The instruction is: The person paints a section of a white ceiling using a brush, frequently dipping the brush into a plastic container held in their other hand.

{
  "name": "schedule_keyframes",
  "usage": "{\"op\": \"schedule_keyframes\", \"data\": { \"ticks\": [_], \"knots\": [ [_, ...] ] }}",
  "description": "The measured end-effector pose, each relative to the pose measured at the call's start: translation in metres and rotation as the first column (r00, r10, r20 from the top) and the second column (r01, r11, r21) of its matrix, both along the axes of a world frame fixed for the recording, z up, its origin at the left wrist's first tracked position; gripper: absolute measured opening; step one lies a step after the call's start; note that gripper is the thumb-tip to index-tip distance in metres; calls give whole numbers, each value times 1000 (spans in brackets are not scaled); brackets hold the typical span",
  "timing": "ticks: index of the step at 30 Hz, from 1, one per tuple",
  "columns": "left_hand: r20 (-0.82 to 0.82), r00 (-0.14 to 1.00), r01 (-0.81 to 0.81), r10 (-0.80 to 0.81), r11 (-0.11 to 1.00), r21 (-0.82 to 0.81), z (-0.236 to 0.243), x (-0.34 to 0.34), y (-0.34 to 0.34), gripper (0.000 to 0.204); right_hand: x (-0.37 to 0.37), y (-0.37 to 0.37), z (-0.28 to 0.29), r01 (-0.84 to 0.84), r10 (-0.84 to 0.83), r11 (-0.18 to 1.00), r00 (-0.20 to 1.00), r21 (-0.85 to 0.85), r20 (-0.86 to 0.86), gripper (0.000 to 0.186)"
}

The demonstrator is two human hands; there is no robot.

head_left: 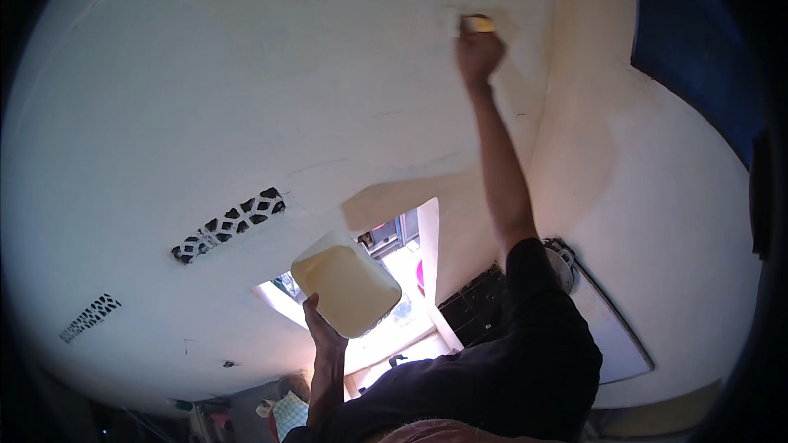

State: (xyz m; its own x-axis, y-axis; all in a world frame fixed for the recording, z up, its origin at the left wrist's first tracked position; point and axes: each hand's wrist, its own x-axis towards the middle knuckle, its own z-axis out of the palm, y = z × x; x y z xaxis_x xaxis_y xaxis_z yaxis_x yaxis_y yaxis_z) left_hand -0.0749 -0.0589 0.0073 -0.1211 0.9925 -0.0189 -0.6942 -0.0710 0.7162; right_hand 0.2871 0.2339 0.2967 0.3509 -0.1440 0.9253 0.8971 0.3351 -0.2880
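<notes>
My right hand [480, 53] is raised high on the white wall [312, 74], closed on a small yellow tool [483, 25], perhaps a brush, which is blurred and partly hidden by my fingers. A paler cream patch shows around it, close to the corner. Lower down, my left hand [322, 324] grips a squarish translucent plastic tub [347, 287] by its side; cream-coloured liquid is inside it.
Two perforated vents [226, 226] are in the wall at left. A bright doorway [425, 246] opens below, beside dark tiles [472, 312]. A dark blue panel [694, 41] hangs at upper right, above a leaning white board [616, 344]. Checked cloth [290, 414] lies at bottom.
</notes>
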Motion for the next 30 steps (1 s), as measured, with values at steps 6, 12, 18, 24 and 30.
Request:
{"op": "schedule_keyframes", "data": {
  "ticks": [6,12,18,24,30],
  "knots": [
    [-37,999,-24,22,998,-57,4,2,-4,56,-226,-79,12,-803,782,593,557,-56,280,19],
    [-7,1000,-27,27,997,-68,7,6,-7,56,-179,-43,33,-794,729,596,598,120,334,23],
    [57,997,-49,54,996,-80,-11,2,-8,55,20,20,26,-275,283,952,958,135,-47,37],
    [87,996,-18,22,998,-53,-11,9,-6,54,12,20,43,8,-9,993,1000,115,9,23],
    [43,998,-48,51,996,-71,-13,-12,-8,52,-185,-54,57,-858,817,508,506,69,276,17]
  ]
}}
